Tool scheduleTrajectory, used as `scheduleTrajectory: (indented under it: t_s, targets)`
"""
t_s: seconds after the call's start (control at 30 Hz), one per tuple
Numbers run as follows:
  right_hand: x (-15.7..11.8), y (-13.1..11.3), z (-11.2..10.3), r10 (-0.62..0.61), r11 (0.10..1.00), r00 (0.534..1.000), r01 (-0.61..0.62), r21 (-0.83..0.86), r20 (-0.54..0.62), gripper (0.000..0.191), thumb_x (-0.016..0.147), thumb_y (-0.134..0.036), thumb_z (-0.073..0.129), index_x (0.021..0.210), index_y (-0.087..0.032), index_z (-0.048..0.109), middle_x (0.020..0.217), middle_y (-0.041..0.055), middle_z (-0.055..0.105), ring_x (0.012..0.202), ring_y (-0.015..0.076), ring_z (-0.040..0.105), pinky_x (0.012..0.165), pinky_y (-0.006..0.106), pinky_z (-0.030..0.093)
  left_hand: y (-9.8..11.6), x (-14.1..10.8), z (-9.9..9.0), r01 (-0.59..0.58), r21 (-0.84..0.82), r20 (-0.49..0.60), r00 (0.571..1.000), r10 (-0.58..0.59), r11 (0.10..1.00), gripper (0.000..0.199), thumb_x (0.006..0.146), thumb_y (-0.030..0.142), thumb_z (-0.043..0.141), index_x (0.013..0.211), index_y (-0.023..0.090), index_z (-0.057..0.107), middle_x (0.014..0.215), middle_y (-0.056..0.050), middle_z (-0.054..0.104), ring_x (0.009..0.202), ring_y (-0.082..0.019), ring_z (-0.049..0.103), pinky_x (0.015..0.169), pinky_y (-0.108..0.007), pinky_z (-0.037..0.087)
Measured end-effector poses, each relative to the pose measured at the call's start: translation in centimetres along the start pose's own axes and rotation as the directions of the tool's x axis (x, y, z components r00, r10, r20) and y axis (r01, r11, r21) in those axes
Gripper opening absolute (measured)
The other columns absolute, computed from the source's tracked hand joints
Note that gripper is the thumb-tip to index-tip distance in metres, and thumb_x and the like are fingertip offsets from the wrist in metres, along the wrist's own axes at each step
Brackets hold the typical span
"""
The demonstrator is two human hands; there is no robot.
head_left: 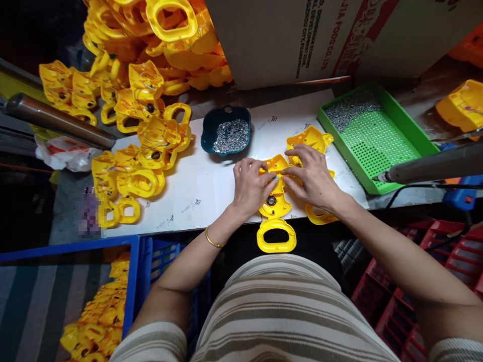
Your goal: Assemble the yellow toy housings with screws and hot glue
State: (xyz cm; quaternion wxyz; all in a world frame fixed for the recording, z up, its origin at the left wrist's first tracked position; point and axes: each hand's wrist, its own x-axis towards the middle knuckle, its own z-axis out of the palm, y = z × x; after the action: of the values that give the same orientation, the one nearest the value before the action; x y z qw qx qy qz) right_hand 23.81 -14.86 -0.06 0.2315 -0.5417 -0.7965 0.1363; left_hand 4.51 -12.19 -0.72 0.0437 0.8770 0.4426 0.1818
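A yellow plastic shell half (278,205) with a round black speaker in it lies open side up, its loop handle (276,247) jutting past the table's front edge. My left hand (249,187) is closed on the shell's left side, thumb and forefinger meeting at a small greenish part inside. From the other side, my right hand (312,176) grips the shell's right edge with bent fingers, which partly hide it. Behind and beneath my right hand sits a second yellow shell piece (310,138), with another handle showing below.
A dark green tub (226,116) and a green perforated tray (377,136) hold small metal screws. Yellow shells (151,136) are heaped at left and behind. A cardboard box (271,45) stands at the back. A screwdriver-like tool (433,163) hangs at right. Crates (136,281) flank me below.
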Motion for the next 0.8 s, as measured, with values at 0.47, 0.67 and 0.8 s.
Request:
scheduleTrajectory:
  t_s: [0.47, 0.67, 0.8]
  targets:
    - [0.08, 0.20, 0.07, -0.017, 1.000, 0.998, 0.016, 0.008, 0.058, 0.029, 0.089, -0.031, 0.050, 0.104, -0.022, 0.073, 0.134, 0.0128, 0.052, 0.133, 0.0350, 0.036, 0.105, 0.056, 0.031, 0.45, 0.46, -0.15, 0.045, 0.015, 0.083, 0.995, -0.046, 0.999, 0.017, 0.088, 0.036, 0.064, 0.098, 0.027, 0.074, 0.108, -0.007, 0.064, 0.109, -0.029, 0.045, 0.095, -0.050, 0.028]
    - [0.06, 0.19, 0.16, 0.006, 0.999, 0.998, -0.009, 0.043, 0.058, 0.029, 0.089, -0.031, 0.050, 0.104, -0.022, 0.073, 0.133, 0.0127, 0.052, 0.132, 0.0353, 0.037, 0.104, 0.056, 0.032, 0.16, 0.26, 0.14, 0.054, -0.007, 0.076, 0.996, -0.054, 0.999, 0.019, 0.087, 0.039, 0.065, 0.100, 0.029, 0.075, 0.107, -0.006, 0.066, 0.108, -0.028, 0.045, 0.094, -0.049, 0.028]
    - [-0.16, 0.35, 0.45, 0.025, 0.997, 0.998, -0.029, 0.071, 0.054, 0.028, 0.088, -0.031, 0.051, 0.103, -0.022, 0.073, 0.134, 0.0122, 0.052, 0.131, 0.0343, 0.038, 0.105, 0.055, 0.032, 0.08, 0.25, 0.28, 0.057, -0.021, 0.073, 0.996, -0.055, 0.998, 0.019, 0.086, 0.039, 0.066, 0.100, 0.030, 0.074, 0.107, -0.006, 0.066, 0.109, -0.028, 0.044, 0.095, -0.049, 0.027]
